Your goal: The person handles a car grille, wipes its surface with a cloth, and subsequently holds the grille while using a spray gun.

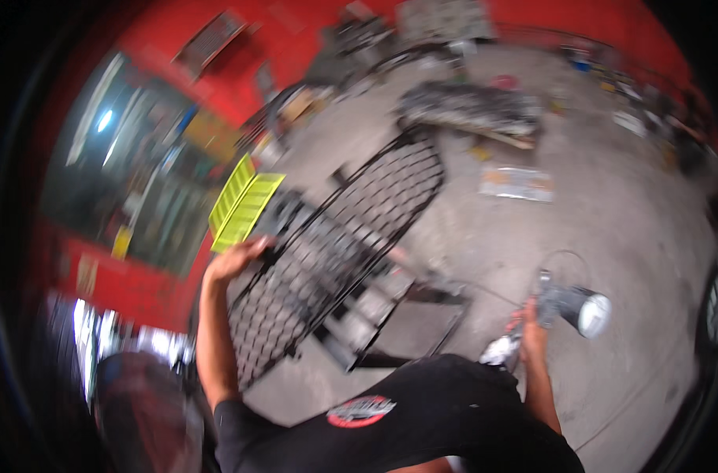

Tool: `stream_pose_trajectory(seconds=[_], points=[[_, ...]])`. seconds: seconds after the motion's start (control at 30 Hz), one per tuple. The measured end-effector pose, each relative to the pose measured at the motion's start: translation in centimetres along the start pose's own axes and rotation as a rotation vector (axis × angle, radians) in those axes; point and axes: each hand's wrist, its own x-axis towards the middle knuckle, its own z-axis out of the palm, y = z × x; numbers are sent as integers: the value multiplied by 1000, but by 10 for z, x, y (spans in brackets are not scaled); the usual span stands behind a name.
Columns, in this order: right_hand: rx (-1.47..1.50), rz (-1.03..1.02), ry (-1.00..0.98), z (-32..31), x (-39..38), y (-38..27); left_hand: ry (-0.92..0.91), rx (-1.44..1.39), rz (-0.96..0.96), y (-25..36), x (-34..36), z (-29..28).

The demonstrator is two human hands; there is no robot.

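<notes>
A black honeycomb-mesh car grille (390, 185) lies slanted on a low dark stand (441, 339) in front of me. At the grille's left edge is my left hand (240, 260), fingers stretched out, touching or just above the rim; blur hides which. My right hand (532, 327), low on the right, is closed around the handle of a spray gun (545, 299). The gun's cup (579, 307), dark with a pale round end, points away to the right. A thin hose or cable (485, 292) runs on the floor near the gun.
A bright yellow-green slatted panel (244, 209) stands just beyond my left hand. Farther off, a dark wrapped bundle (469, 110) and a flat clear-and-orange package (518, 184) lie on the grey floor (635, 236). Clutter lines the red wall (548, 20); a large window (130, 150) is on the left.
</notes>
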Motion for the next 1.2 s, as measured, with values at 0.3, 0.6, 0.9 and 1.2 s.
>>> stream_pose_trajectory(seconds=[0.3, 0.6, 0.9, 1.2], points=[[-198, 58, 3, -37, 9, -25, 209, -169, -222, 37, -45, -15], [-209, 46, -26, -11, 17, -24, 514, 128, -76, 22, -39, 60], [-247, 41, -56, -12, 13, -25, 837, 313, 83, 28, -62, 211], [-301, 67, -83, -1, 4, -35, 939, 450, 101, 4, -49, 293]])
